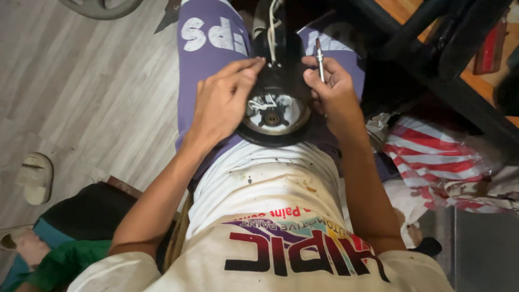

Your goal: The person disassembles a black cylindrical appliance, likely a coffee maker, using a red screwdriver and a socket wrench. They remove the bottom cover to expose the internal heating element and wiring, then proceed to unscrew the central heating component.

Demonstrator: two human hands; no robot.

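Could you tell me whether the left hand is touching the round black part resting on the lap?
Touching. The head view shows the left hand lying over the rim of the round black part, fingers curled onto its top edge, with no gap between them.

left hand (221, 103) grips round black motor housing (273, 111) | right hand (331, 89) holds screwdriver (320, 58)
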